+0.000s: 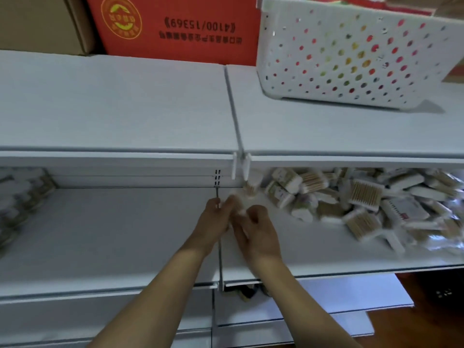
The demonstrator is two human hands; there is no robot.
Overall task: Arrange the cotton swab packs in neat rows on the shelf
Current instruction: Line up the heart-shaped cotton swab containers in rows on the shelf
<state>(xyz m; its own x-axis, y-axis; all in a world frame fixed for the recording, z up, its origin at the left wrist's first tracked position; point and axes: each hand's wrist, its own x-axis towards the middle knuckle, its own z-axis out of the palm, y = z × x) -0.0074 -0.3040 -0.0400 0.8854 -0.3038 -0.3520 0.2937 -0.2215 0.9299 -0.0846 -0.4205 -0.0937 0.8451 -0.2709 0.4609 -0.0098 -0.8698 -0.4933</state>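
A loose heap of cotton swab packs (pixel 361 199) lies on the right half of the middle shelf (pixel 288 257), white-ended with tan sticks showing. One pack (pixel 250 189) stands upright at the back near the shelf divider. My left hand (pixel 216 222) and my right hand (pixel 256 232) meet just in front of it, both with fingers curled round a blurred white pack (pixel 237 205) held between them. How the pack is turned cannot be made out.
The left half of the middle shelf (pixel 113 234) is bare, with blurred packs (pixel 17 197) at its far left end. On the top shelf stand a white perforated basket (pixel 351 54), a red carton (pixel 180 26) and a brown carton (pixel 42 21).
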